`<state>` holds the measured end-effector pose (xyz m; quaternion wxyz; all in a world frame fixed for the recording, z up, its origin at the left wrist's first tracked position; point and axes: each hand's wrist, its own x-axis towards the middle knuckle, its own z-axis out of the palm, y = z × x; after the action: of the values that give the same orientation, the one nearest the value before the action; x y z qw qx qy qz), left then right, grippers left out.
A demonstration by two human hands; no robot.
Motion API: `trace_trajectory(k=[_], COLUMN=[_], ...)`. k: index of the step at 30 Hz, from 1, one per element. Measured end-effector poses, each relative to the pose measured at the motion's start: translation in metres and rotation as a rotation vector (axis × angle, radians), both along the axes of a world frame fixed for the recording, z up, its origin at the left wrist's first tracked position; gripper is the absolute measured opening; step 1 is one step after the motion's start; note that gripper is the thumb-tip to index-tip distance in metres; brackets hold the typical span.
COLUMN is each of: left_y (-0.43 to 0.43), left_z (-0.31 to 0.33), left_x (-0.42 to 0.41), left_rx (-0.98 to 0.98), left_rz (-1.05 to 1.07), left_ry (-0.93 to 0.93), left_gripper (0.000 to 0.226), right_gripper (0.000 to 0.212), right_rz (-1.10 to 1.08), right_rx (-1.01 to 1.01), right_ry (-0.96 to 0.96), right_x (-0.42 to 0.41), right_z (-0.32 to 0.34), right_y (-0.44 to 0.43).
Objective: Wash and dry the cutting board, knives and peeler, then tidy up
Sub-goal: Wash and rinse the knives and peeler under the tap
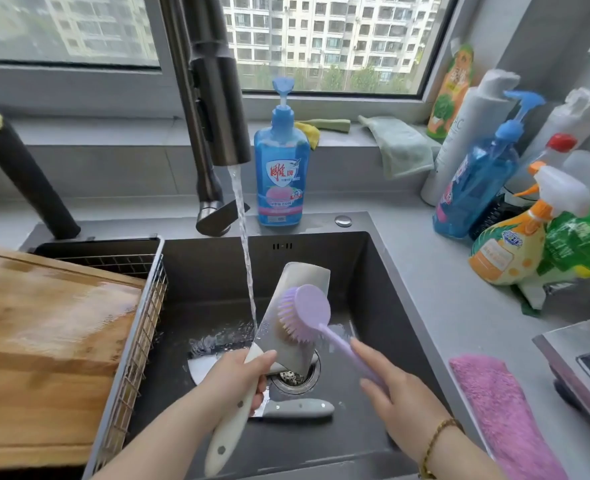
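Step in hand: scrubbing the cleaver [305, 277] under running water. The left hand [241, 372] is closed around the cream handle near the blade. It holds the cleaver over the sink [363, 306] with the blade slanting up toward 1 o'clock, above the drain strainer [295, 377]. The right hand [401, 396], at 4 o'clock from the blade, grips the stem of the purple dish brush [307, 306] with the index finger laid straight along it. The bristles press on the blade face. The water stream [247, 258] from the faucet [217, 109] falls just to the 9 o'clock side of the blade, so shifting the blade slightly into the stream should carry off loosened residue. Stroke from spine toward edge, or along the blade, never into the edge. Keep the left fingers behind the heel of the blade. The wet handle is likely slippery, so hold it firmly, and turn the cleaver to scrub the hidden face as well. A second knife with a grey handle [297, 409] lies on the sink floor at 6 o'clock from the strainer, apparently not yet taken up; avoid reaching blindly near it. The wooden cutting board [44, 341] rests wet on the wire rack [141, 341] at 9 o'clock. The peeler is not visible. A pink cloth [501, 410] lies on the counter at 4 o'clock, probably suited to drying.
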<state>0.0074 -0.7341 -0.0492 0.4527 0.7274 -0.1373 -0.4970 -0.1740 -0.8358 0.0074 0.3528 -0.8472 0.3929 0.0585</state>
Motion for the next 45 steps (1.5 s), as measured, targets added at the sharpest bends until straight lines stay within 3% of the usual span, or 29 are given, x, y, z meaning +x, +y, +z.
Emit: trace_trajectory(k=[2,8,13,17,21,25,30,34,38,42,45], left_y=[0.004,0.015,0.023,0.026,0.027,0.025,0.028,0.026,0.026,0.023,0.025], left_z=[0.0,-0.004,0.001,-0.001,-0.004,0.002,0.0,0.0,0.0,0.002,0.001], left_x=[0.003,0.002,0.018,0.011,0.013,0.014,0.015,0.007,0.013,0.014,0.013], left_rx=[0.005,0.012,0.016,0.023,0.017,0.005,0.017,0.008,0.0,0.003,0.002], left_rz=[-0.019,0.066,0.175,0.117,0.116,0.097,0.103,0.107,0.124,0.086,0.087], left_ry=[-0.017,0.065,0.102,0.15,0.148,0.107,0.137,0.194,0.157,0.13,0.125], left_gripper=[0.028,0.03,0.029,0.031,0.031,0.028,0.028,0.027,0.028,0.028,0.029], right_gripper=[0.068,0.04,0.04,0.037,0.043,0.037,0.041,0.037,0.044,0.038,0.043], right_rz=[0.104,0.023,0.203,0.089,0.193,0.066,0.206,0.076,0.205,0.046,0.163], right_rx=[-0.085,-0.25,-0.235,-0.213,-0.208,-0.236,-0.204,-0.241,-0.219,-0.251,-0.242], right_ry=[0.101,0.153,0.173,0.204,0.182,0.247,0.151,0.216,0.134,0.196,0.171], right_x=[0.007,0.047,0.053,0.073,0.061,0.071,0.068,0.08,0.062,0.074,0.065], right_z=[0.012,0.014,0.02,0.02,0.021,0.021,0.019,0.018,0.017,0.013,0.011], right_y=[0.014,-0.019,0.0,-0.015,0.004,-0.017,0.011,-0.017,0.01,-0.016,0.001])
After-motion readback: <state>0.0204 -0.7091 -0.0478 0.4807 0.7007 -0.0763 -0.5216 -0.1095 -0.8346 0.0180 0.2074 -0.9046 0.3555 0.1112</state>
